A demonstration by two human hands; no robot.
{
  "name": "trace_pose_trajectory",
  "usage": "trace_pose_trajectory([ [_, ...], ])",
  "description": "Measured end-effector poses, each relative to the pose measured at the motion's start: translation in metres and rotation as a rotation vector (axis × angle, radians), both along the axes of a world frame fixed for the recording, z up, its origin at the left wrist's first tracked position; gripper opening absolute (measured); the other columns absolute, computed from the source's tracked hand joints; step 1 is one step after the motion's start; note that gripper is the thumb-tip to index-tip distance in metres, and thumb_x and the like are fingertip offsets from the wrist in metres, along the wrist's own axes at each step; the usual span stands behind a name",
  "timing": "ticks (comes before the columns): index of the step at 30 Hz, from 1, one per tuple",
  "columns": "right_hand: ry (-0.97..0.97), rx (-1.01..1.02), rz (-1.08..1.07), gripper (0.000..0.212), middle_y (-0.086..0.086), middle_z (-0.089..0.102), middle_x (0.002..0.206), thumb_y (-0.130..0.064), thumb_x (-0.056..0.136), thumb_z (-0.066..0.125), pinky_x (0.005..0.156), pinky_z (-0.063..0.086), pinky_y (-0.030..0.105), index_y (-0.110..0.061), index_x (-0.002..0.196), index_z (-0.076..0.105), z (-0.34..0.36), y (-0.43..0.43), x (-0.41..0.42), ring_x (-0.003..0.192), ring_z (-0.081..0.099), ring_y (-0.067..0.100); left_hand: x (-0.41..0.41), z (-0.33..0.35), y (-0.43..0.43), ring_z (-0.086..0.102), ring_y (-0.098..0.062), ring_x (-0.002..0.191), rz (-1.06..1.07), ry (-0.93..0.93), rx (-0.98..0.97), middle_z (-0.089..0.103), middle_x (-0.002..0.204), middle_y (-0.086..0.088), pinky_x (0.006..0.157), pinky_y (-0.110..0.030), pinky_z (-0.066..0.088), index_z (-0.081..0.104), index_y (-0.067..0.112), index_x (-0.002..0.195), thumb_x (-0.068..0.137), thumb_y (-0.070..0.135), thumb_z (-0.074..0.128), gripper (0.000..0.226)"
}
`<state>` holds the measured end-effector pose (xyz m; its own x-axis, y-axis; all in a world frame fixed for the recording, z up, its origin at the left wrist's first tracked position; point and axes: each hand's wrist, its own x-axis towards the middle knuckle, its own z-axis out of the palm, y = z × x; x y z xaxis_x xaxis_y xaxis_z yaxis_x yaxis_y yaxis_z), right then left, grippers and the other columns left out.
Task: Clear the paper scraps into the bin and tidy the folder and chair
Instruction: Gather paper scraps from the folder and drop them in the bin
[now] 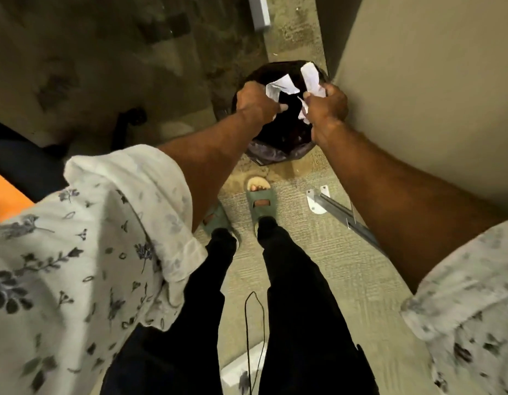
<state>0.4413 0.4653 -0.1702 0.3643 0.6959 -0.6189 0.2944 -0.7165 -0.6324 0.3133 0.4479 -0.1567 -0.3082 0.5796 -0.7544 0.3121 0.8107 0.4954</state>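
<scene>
A round bin (278,151) lined with a dark bag stands on the floor right in front of my feet. Both hands are held over its mouth. My left hand (257,102) grips a crumpled white paper scrap (281,88). My right hand (328,109) is closed on more white paper scraps (311,78), with a small piece sticking out below the fingers. The inside of the bin is dark and its contents cannot be made out. The folder is not in view.
A beige partition wall (418,95) rises close on the right, with a metal floor bracket (332,208) at its base. A black chair base with a caster (130,121) and an orange surface (4,192) lie to the left. A thin black cable (251,323) hangs between my legs.
</scene>
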Motion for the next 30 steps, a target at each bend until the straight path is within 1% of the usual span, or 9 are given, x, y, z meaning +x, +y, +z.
trace_pose_trajectory([
  [4,0.115,-0.055,-0.044,0.039,0.004,0.062,0.109,-0.004,0.092,0.066,0.094,0.059,0.046,-0.010,0.131,0.062,-0.039,-0.004,0.003,0.110,0.068,0.029,0.004,-0.030,-0.005,0.065,-0.033,0.120,-0.002,-0.148,-0.057,0.065,0.131,-0.019,0.096,-0.044,0.060,0.059,0.000,0.134,0.080,0.015,0.086,0.062],
  [9,0.246,-0.064,-0.056,0.061,0.008,0.049,0.149,0.003,0.095,0.059,0.102,0.056,0.043,-0.017,0.150,0.043,-0.080,-0.004,0.013,0.124,0.060,0.026,0.012,-0.059,-0.005,0.057,-0.032,0.129,0.068,-0.312,-0.050,0.048,0.149,-0.016,0.096,-0.039,0.057,0.038,0.017,0.155,0.084,-0.005,0.078,0.084],
  [12,0.221,-0.080,-0.044,0.057,0.007,0.055,0.143,0.002,0.094,0.061,0.101,0.057,0.041,-0.020,0.145,0.050,-0.096,-0.006,0.022,0.121,0.062,0.023,0.015,-0.073,-0.006,0.063,-0.023,0.118,0.101,-0.362,-0.062,0.044,0.153,-0.013,0.086,-0.028,0.059,0.032,0.020,0.158,0.089,-0.008,0.071,0.085],
  [13,0.200,-0.088,-0.030,0.054,0.006,0.056,0.142,0.001,0.095,0.060,0.102,0.056,0.042,-0.020,0.144,0.052,-0.098,-0.009,0.025,0.121,0.062,0.023,0.015,-0.077,-0.008,0.059,-0.024,0.126,0.087,-0.344,-0.058,0.041,0.156,-0.012,0.089,-0.027,0.059,0.031,0.019,0.159,0.090,-0.005,0.071,0.083],
  [16,0.107,-0.076,0.092,0.048,0.005,0.056,0.144,-0.004,0.097,0.060,0.108,0.051,0.041,-0.018,0.142,0.054,-0.097,-0.015,0.031,0.129,0.059,0.025,0.011,-0.079,-0.016,0.040,-0.027,0.146,-0.143,-0.153,-0.023,0.036,0.162,-0.010,0.118,-0.036,0.041,0.027,0.017,0.160,0.091,0.016,0.075,0.085],
  [19,-0.141,-0.006,0.453,0.047,0.009,0.054,0.148,-0.019,0.099,0.061,0.114,0.042,0.034,-0.011,0.145,0.051,-0.081,-0.024,0.033,0.138,0.051,0.026,0.006,-0.068,-0.025,0.016,-0.034,0.157,-0.744,0.283,0.008,0.019,0.169,-0.013,0.127,-0.052,0.021,0.013,0.018,0.163,0.095,0.048,0.065,0.090],
  [21,-0.324,0.032,0.744,0.053,0.014,0.046,0.154,-0.026,0.102,0.056,0.121,0.032,0.038,-0.008,0.150,0.044,-0.069,-0.031,0.034,0.146,0.039,0.030,0.005,-0.056,-0.031,-0.001,-0.033,0.159,-0.995,0.503,0.062,0.004,0.171,-0.011,0.127,-0.058,0.009,0.006,0.021,0.164,0.099,0.057,0.050,0.087],
  [24,-0.501,0.090,1.005,0.061,0.017,0.028,0.164,-0.030,0.105,0.047,0.127,0.018,0.043,-0.005,0.156,0.029,-0.042,-0.045,0.032,0.155,0.020,0.031,0.003,-0.029,-0.042,-0.007,-0.029,0.159,-1.028,0.611,0.106,-0.001,0.172,-0.011,0.128,-0.056,0.003,0.002,0.018,0.164,0.102,0.060,0.034,0.081],
  [30,-0.551,0.175,1.061,0.063,0.015,0.020,0.167,-0.033,0.106,0.044,0.127,0.018,0.044,-0.005,0.158,0.024,0.047,-0.053,0.017,0.157,0.016,0.030,-0.019,0.054,-0.052,-0.006,-0.028,0.159,-0.873,0.594,0.200,-0.006,0.171,-0.011,0.129,-0.050,0.007,0.000,0.015,0.163,0.106,0.056,0.026,0.075],
])
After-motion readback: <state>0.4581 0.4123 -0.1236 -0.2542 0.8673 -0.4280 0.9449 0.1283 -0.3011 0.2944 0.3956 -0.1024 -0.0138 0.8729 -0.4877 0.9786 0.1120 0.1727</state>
